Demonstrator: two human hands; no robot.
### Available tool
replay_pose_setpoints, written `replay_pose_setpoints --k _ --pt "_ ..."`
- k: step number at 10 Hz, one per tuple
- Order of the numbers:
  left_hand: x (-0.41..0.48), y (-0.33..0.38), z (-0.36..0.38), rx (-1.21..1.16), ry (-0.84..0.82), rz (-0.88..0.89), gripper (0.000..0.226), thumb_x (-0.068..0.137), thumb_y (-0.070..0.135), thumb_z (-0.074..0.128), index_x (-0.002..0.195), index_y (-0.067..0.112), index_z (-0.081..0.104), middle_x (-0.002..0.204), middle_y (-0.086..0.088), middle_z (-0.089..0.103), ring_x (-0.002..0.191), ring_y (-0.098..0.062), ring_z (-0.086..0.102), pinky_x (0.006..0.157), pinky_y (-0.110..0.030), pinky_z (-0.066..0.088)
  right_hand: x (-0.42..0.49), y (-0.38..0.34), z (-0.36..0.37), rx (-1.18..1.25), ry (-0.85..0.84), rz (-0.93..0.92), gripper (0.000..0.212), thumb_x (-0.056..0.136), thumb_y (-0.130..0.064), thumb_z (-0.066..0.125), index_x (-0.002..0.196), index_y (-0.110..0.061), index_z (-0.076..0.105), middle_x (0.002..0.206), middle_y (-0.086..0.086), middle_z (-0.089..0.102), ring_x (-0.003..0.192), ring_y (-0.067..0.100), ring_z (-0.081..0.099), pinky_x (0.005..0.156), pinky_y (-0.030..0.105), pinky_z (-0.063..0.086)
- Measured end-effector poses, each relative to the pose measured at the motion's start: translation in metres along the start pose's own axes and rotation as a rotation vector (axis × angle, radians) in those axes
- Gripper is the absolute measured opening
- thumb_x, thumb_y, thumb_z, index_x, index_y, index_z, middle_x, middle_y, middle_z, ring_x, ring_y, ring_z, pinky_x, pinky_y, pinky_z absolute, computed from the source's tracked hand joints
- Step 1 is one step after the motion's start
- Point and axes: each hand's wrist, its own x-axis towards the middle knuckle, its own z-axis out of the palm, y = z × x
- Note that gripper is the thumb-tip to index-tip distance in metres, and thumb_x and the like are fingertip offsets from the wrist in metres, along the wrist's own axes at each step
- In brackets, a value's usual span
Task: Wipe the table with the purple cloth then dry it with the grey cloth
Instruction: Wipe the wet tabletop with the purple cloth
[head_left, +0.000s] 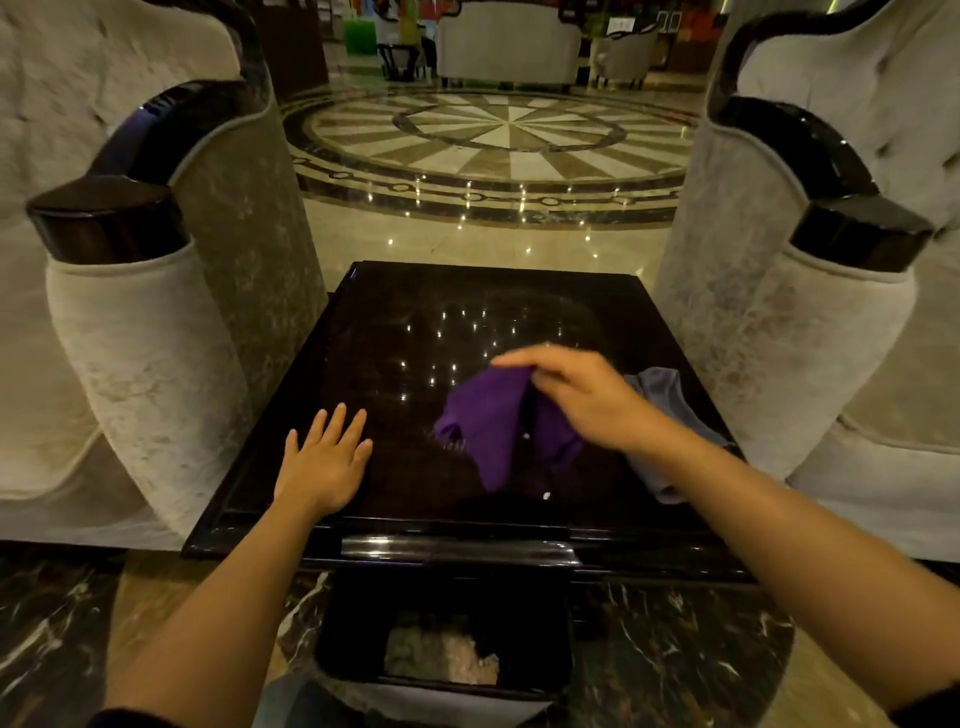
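Fingers (519, 362) of right hand (582, 395) pinching crumpled purple cloth (488, 421) up off glossy black square desk (415, 322), likely to spread it for wiping; left hand (324, 462) flat, released, steadying; grey cloth (660, 384) waiting behind right wrist.

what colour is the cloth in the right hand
Purple cloth, pinched by the right hand; head view.

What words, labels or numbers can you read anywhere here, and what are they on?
None can be read.
The dark table, the purple cloth held up in the right hand and the grey cloth carry no print.
The flat left hand covers no label.
The colourful boards far across the lobby are too small and blurred to read.
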Motion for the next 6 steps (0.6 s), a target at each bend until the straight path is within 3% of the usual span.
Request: replay_pose_setpoints --k 1,2,3,4,5,6 --pt "0.001 0.001 0.000 0.004 0.001 0.001 0.053 0.098 0.042 0.014 0.147 0.027 -0.001 0.158 -0.001 -0.006 0.145 -0.021 -0.009 0.117 -0.047 -0.002 0.021 0.006 -0.018 -0.035 0.078 0.012 0.036 0.091 0.004 0.037 0.120 -0.007 0.054 0.116 -0.003 0.052 0.114 0.008 0.045 0.088 -0.003 0.030" --pt "0.000 0.001 0.000 0.011 0.003 0.000 0.053 0.098 0.041 0.014 0.147 0.028 -0.001 0.158 0.000 -0.007 0.145 -0.020 -0.010 0.117 -0.047 -0.002 0.049 0.030 -0.028 -0.190 0.153 0.017 0.035 0.093 -0.001 0.035 0.124 -0.008 0.051 0.127 0.008 0.054 0.118 0.012 0.044 0.088 -0.002 0.030" --pt "-0.001 0.002 -0.002 0.009 -0.001 0.000 0.053 0.098 0.041 0.014 0.147 0.028 -0.002 0.158 0.001 -0.008 0.145 -0.019 -0.011 0.117 -0.046 -0.002 0.062 0.058 -0.020 -0.287 0.158 0.048 0.037 0.092 0.002 0.036 0.126 -0.006 0.049 0.135 0.016 0.049 0.127 0.024 0.042 0.102 0.018 0.030" --pt "-0.001 0.003 -0.002 0.013 -0.005 -0.001 0.053 0.098 0.041 0.013 0.147 0.028 -0.002 0.158 0.001 -0.008 0.145 -0.019 -0.011 0.117 -0.046 -0.003 0.060 0.108 0.000 -0.461 -0.093 0.214 0.045 0.093 -0.007 0.038 0.137 -0.015 0.032 0.148 0.012 0.032 0.138 0.024 0.026 0.116 0.039 0.012" --pt "0.000 0.002 -0.001 0.010 -0.008 -0.006 0.053 0.098 0.042 0.013 0.147 0.029 -0.002 0.158 0.002 -0.009 0.145 -0.018 -0.012 0.117 -0.045 -0.004 0.055 0.136 0.010 -0.471 -0.265 0.333 0.063 0.087 -0.023 0.053 0.141 -0.027 0.021 0.154 0.008 0.016 0.142 0.023 0.008 0.115 0.044 0.002" --pt "0.000 0.001 0.001 0.013 -0.006 -0.011 0.053 0.098 0.042 0.013 0.147 0.029 -0.003 0.158 0.003 -0.009 0.144 -0.018 -0.013 0.117 -0.045 -0.004 0.060 0.141 0.013 -0.409 -0.304 0.377 0.069 0.084 -0.043 0.054 0.140 -0.036 0.015 0.156 0.004 0.003 0.143 0.023 -0.002 0.115 0.046 -0.001"
